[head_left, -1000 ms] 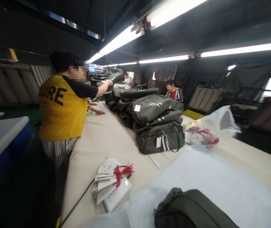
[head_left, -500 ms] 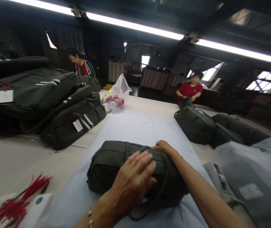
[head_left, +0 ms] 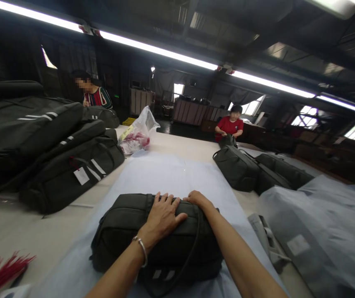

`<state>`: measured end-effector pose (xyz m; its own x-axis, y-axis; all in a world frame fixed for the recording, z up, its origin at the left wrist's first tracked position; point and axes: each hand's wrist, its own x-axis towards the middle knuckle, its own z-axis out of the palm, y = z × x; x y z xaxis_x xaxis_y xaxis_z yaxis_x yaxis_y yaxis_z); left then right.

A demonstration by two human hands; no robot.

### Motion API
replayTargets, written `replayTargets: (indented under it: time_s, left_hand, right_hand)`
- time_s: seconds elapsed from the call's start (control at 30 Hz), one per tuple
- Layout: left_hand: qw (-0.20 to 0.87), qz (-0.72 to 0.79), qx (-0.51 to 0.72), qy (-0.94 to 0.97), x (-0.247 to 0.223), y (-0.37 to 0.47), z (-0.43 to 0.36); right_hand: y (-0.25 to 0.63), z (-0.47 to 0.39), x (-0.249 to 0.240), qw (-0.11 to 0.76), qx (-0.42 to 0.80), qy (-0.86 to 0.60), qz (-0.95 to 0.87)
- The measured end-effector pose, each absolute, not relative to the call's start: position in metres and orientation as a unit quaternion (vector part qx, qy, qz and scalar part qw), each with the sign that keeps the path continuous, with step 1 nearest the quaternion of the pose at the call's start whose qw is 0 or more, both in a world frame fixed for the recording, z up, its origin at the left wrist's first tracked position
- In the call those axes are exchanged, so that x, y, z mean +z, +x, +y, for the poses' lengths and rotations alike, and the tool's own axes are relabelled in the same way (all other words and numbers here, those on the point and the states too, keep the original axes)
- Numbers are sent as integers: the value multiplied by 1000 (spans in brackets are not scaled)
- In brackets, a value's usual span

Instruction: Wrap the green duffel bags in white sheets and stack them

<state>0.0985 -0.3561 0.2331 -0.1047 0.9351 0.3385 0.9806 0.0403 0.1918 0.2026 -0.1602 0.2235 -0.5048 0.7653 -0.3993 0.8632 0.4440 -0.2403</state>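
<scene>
A dark green duffel bag [head_left: 118,227] lies on its base in front of me, on a pale blue sheet [head_left: 165,169]. Flat on top of the bag, my left hand [head_left: 165,213] rests with its fingers stretched out and the thumb apart. My right hand [head_left: 199,199] is curled over the far upper edge of the bag, its fingertips partly hidden, and seems to grip the fabric there. A carry strap [head_left: 192,244] loops down the near side, where two white stripes [head_left: 164,274] show.
Dark bags [head_left: 68,174] with white stripes and a tag are piled at left. More bags [head_left: 239,167] and plastic-wrapped goods [head_left: 307,231] lie at right. A clear plastic bag [head_left: 138,134] and red cords [head_left: 6,271] are on the table. Two people [head_left: 231,126] work beyond.
My left hand has come down from above the bag and moved to its top. My right hand stays at the far edge. The whole view has shifted, with things appearing farther left.
</scene>
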Motion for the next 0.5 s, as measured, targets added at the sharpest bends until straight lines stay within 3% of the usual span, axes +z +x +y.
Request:
replayTargets:
  time_s: [0.3,0.5]
  left_hand:
    - [25,-712,-169,-681,247,96,-363]
    - [22,-689,-147,-709,248,84,-363]
  right_hand:
    - [213,-148,238,184,-295,370,861]
    - [241,-102,231,205,-595,216,746]
